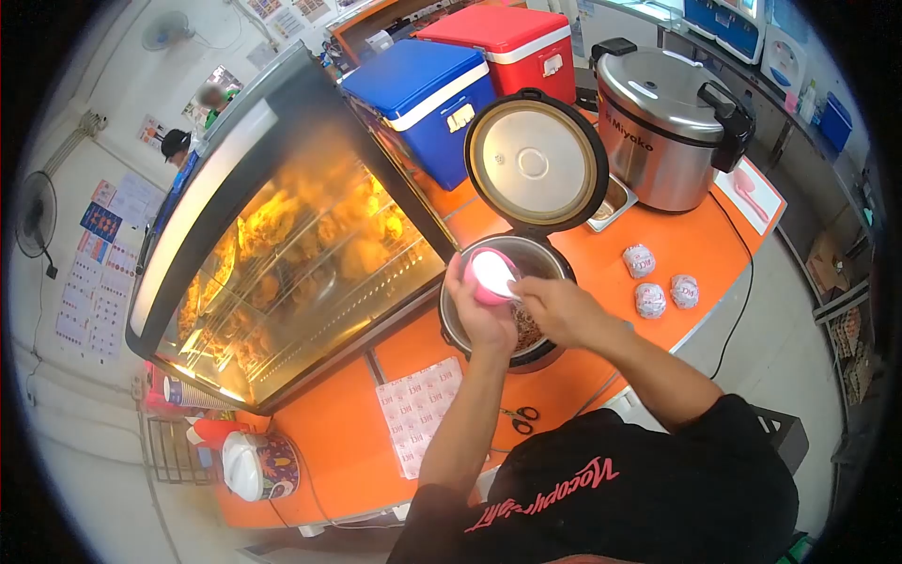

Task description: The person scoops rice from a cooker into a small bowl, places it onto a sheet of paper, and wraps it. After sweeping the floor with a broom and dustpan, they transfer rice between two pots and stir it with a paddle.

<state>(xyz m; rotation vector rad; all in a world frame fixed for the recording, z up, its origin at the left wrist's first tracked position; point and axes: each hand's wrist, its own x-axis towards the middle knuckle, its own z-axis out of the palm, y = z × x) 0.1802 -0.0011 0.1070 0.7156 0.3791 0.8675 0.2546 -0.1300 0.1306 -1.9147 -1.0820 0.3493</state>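
Observation:
Over the open rice cooker [453, 324], my left hand [487, 320] is closed around a small pink cup [482, 296]. My right hand [556, 308] grips what looks like a white rice paddle [494, 273], its broad end against the mouth of the cup. The paddle's handle is hidden in my fingers. Brownish grains [526, 329] show inside the pot below my hands. The cooker's round lid [536, 164] stands raised behind it. Nearer me, a printed wrapping sheet [420, 414] lies flat, with black scissors [522, 419] to its right.
A lit glass warmer [301, 254] full of fried food stands at left. Three wrapped bundles [650, 301] sit right of the pot. Behind are a blue cooler [423, 103], a red cooler [507, 47] and a closed steel cooker [662, 132]. A bucket [272, 467] is at front left.

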